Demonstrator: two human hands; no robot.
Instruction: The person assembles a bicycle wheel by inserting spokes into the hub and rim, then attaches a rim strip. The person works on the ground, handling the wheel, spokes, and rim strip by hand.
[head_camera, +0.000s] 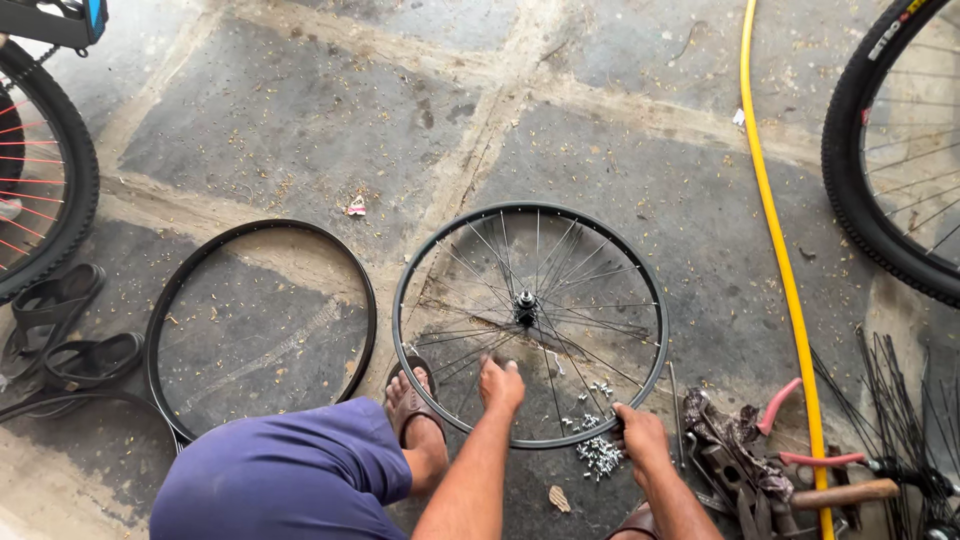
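A spoked bicycle wheel rim (530, 212) lies flat on the stone floor, its hub (525, 301) in the middle. My left hand (501, 384) reaches inside the rim and pinches a spoke near the front edge. My right hand (641, 436) grips the rim's near right edge. A pile of small silver spoke nipples (597, 455) lies by the right hand, some scattered inside the rim. My sandalled foot (413, 405) rests against the rim's near left edge.
A bare black tyre (258, 232) lies to the left, with sandals (70, 330) beyond it. A yellow hose (783, 270) runs down the right. Pliers, a hammer and a rag (760, 460) lie at the lower right beside loose spokes (890, 400). Bicycle wheels stand at both edges.
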